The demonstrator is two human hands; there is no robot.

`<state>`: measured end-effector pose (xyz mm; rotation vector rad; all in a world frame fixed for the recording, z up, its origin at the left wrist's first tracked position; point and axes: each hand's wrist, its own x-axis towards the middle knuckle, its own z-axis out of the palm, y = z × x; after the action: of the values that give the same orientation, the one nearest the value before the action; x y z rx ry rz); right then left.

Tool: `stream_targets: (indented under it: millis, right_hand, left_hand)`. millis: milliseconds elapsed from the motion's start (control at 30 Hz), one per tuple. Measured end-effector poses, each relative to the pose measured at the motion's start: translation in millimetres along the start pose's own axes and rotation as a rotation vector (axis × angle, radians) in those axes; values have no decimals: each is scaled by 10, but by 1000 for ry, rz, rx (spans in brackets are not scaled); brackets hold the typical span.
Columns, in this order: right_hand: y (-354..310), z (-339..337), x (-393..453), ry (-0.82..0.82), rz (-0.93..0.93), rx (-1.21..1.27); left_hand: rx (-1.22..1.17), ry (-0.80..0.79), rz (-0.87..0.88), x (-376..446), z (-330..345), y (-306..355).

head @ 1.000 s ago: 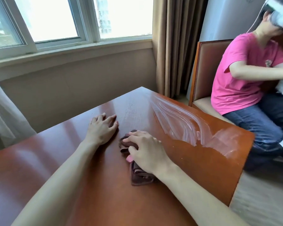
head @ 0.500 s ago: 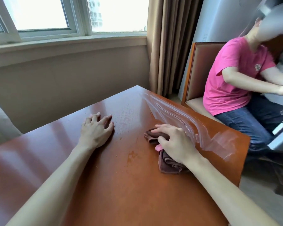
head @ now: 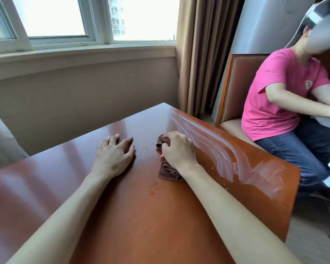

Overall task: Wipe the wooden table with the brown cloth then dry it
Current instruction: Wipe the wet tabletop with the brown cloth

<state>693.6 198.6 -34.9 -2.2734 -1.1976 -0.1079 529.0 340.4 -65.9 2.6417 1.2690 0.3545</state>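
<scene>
Cloth [head: 167, 171] soft, light, bunched on table [head: 145, 216], just left of wet streaks [head: 213, 147]. Right hand [head: 178, 151] fingers curled on it; best hold from top. Left hand [head: 113, 155] flat, fingers apart.

We see only the two ends of the brown cloth [head: 167, 171]; our right hand [head: 178, 151] covers its middle. The counter [head: 141, 216] runs off the bottom and left edges, hiding its near corners.
</scene>
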Motion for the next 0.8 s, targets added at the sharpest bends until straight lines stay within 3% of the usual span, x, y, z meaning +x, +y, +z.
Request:
stream_targets:
  millis: [500, 633, 800]
  right_hand:
    - [176, 783, 2542, -10, 83, 25]
    - [209, 792, 2569, -28, 78, 39]
    - [127, 566, 1905, -85, -7, 60]
  left_hand:
    - [44, 52, -1, 43, 112, -60]
    - [23, 45, -8, 63, 101, -46]
    - [23, 2, -33, 44, 49, -16]
